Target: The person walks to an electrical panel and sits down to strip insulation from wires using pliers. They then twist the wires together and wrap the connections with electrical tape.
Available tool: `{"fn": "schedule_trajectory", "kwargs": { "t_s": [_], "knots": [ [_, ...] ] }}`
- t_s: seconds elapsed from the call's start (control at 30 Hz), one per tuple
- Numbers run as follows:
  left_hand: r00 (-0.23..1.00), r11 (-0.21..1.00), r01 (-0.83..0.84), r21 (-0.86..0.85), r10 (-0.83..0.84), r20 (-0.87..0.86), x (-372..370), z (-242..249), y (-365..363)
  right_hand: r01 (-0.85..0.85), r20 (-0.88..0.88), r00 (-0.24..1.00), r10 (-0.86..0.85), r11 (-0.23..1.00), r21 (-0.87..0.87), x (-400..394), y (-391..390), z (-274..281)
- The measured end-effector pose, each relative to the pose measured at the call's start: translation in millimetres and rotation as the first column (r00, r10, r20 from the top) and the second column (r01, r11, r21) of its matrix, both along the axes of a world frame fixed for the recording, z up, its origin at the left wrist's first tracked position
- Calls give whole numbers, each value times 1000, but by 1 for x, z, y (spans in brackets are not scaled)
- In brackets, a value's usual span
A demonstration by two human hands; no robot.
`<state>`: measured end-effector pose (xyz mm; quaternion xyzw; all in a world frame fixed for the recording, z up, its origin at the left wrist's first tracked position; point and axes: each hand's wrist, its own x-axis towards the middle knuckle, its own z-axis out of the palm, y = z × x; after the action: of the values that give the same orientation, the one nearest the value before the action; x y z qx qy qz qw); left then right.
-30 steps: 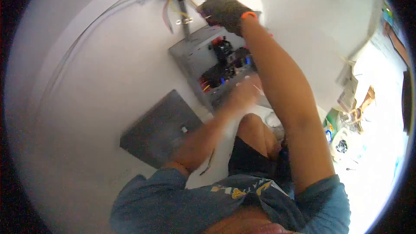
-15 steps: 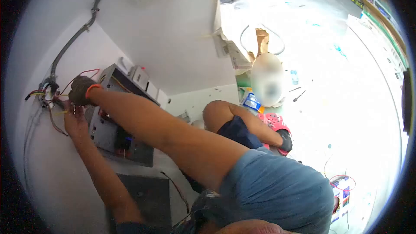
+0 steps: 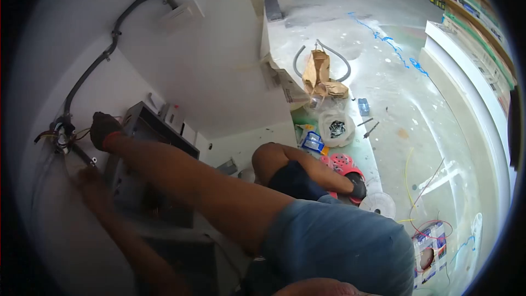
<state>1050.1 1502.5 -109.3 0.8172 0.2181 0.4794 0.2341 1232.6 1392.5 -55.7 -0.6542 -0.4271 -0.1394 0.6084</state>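
Observation:
My right hand (image 3: pixel 105 130), in a dark glove with a red cuff, is closed around thin wires (image 3: pixel 82 133). These come out of a cluster of coloured wires (image 3: pixel 61 134) at the lower end of a grey conduit on the wall. Just below, my left hand (image 3: pixel 90 180) is bare and smeared by motion. Its fingertips are right at a short dark conduit piece (image 3: pixel 84 156) with a small metal ring at its end. What the left fingers do is blurred. Behind my right forearm stands an open grey metal box (image 3: pixel 145 123), its inside partly hidden.
Grey conduit (image 3: pixel 98 60) runs up the wall to a white box (image 3: pixel 183 13). A bent leg in a pink clog (image 3: pixel 342 164) is beside me. On the floor lie a brown paper bag (image 3: pixel 318 71), a white bucket (image 3: pixel 329 142), a white spool (image 3: pixel 378 205) and loose wire (image 3: pixel 427 186).
My left hand has dropped away from the wires beside my right glove, uncovering the metal ring. My right hand has shifted slightly. The picture is darker, so the floor shows more clearly.

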Motion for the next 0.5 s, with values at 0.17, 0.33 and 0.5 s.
{"fn": "schedule_trajectory", "kwargs": {
  "t_s": [0.17, 0.33, 0.5],
  "knots": [
    [724, 488, 650, -582, -164, 670, 56, 14, -157, -30, 395, 908, 142, 961, -276, 12, 5, -11],
    [732, 605, 588, -538, -113, 672, 68, 13, -66, -94, 535, 841, 80, 996, -1, 23, -6, -10],
    [952, 945, -188, 268, 242, -185, 35, 2, -106, -315, 178, 906, 385, 892, -324, -12, -52, 20]
  ]
}}
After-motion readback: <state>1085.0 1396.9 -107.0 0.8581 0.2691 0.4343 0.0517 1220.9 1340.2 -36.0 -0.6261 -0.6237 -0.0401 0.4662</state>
